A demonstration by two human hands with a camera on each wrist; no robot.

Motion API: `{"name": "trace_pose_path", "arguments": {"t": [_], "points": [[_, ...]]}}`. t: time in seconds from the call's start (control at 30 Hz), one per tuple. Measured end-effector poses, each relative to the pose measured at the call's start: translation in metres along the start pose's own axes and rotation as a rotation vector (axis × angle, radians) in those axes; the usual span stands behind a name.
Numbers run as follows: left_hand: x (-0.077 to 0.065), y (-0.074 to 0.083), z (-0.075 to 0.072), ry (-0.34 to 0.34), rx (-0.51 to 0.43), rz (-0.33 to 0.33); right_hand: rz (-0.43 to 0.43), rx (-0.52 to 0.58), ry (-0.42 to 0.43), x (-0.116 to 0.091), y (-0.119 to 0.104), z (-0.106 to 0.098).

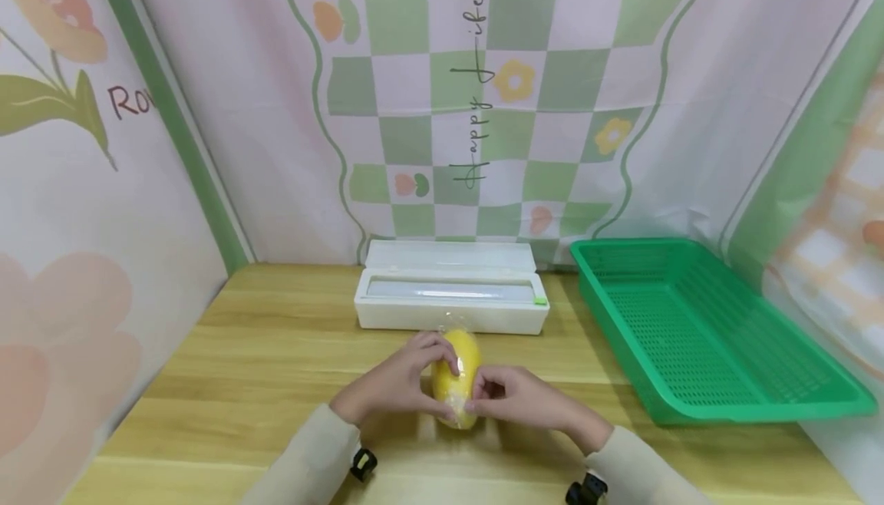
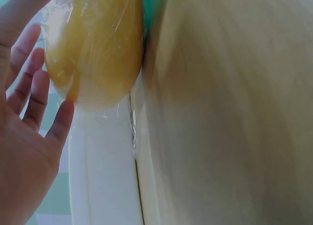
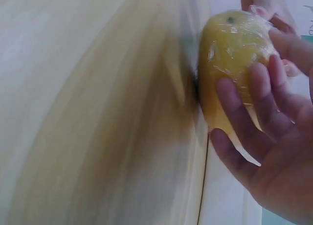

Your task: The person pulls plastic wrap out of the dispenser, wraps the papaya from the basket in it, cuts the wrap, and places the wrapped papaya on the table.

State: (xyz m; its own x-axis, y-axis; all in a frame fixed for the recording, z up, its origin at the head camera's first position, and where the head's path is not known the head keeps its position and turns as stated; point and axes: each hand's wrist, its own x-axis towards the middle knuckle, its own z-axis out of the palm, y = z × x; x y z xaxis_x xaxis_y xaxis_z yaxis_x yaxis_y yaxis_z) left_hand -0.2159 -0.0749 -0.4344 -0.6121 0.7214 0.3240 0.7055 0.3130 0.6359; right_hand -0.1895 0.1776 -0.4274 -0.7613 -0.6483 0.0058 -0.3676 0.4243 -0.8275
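A yellow mango (image 1: 467,353) wrapped in clear cling film (image 1: 452,321) lies on the wooden table between both hands. A loose edge of film sticks out past its far end. My left hand (image 1: 410,378) holds the mango from the left, fingers over its top and thumb at the near end. My right hand (image 1: 514,397) is at the near right side, thumb and forefinger pinching the film there. In the right wrist view, the other right fingers (image 3: 238,107) lie along the wrapped mango. In the left wrist view, film wrinkles cover the mango (image 2: 100,44).
Behind the mango stands a white cling film box (image 1: 452,317), its lid (image 1: 449,257) raised and a green slider (image 1: 540,301) at its right end. A green plastic basket (image 1: 659,405) stands on the right. A patterned curtain (image 1: 394,90) hangs behind the table (image 1: 276,367).
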Motion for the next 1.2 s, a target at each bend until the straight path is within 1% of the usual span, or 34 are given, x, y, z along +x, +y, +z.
{"name": "trace_pose_path", "arguments": {"t": [0.03,0.1,0.2,0.27,0.33,0.4,0.47,0.5,0.57,0.63,0.73,0.83,0.87,0.97,1.1,1.2], "points": [[0.0,0.0,0.0,0.005,0.0,-0.003,0.002,0.004,-0.003,0.0,0.0,0.0],[0.0,0.001,0.001,0.011,0.007,-0.001,0.016,-0.005,0.025,0.001,0.0,-0.001],[0.0,0.002,0.0,0.01,0.001,0.0,0.088,-0.031,0.125,0.004,-0.002,-0.001],[-0.001,0.002,0.0,0.014,-0.05,-0.026,0.148,-0.019,0.204,0.007,-0.003,-0.001],[-0.002,-0.001,0.0,0.039,-0.125,-0.103,0.221,0.023,0.253,0.011,-0.002,-0.002],[-0.004,-0.005,0.0,0.086,-0.188,-0.201,0.277,0.079,0.27,0.014,0.0,-0.002],[-0.005,-0.01,0.0,0.131,-0.204,-0.296,0.319,0.129,0.269,0.016,0.001,-0.003],[-0.006,-0.012,0.0,0.137,-0.19,-0.335,0.335,0.146,0.265,0.016,0.002,-0.003],[-0.006,-0.014,0.0,0.115,-0.153,-0.378,0.339,0.165,0.254,0.016,0.001,-0.002],[-0.004,-0.014,0.0,0.065,-0.135,-0.401,0.329,0.172,0.24,0.016,0.001,0.0],[0.001,-0.013,0.003,-0.012,-0.164,-0.433,0.306,0.175,0.223,0.016,0.0,0.002],[0.008,-0.011,0.004,-0.046,-0.231,-0.496,0.287,0.172,0.226,0.016,-0.001,0.003],[0.01,-0.012,0.004,-0.049,-0.25,-0.522,0.282,0.172,0.229,0.016,-0.001,0.004],[0.017,-0.013,0.003,-0.042,-0.351,-0.583,0.274,0.171,0.24,0.016,0.0,0.005],[0.024,-0.014,0.002,-0.025,-0.478,-0.644,0.255,0.146,0.245,0.016,-0.001,0.007],[0.026,-0.014,0.002,-0.023,-0.52,-0.685,0.246,0.119,0.246,0.016,0.0,0.008]]}}
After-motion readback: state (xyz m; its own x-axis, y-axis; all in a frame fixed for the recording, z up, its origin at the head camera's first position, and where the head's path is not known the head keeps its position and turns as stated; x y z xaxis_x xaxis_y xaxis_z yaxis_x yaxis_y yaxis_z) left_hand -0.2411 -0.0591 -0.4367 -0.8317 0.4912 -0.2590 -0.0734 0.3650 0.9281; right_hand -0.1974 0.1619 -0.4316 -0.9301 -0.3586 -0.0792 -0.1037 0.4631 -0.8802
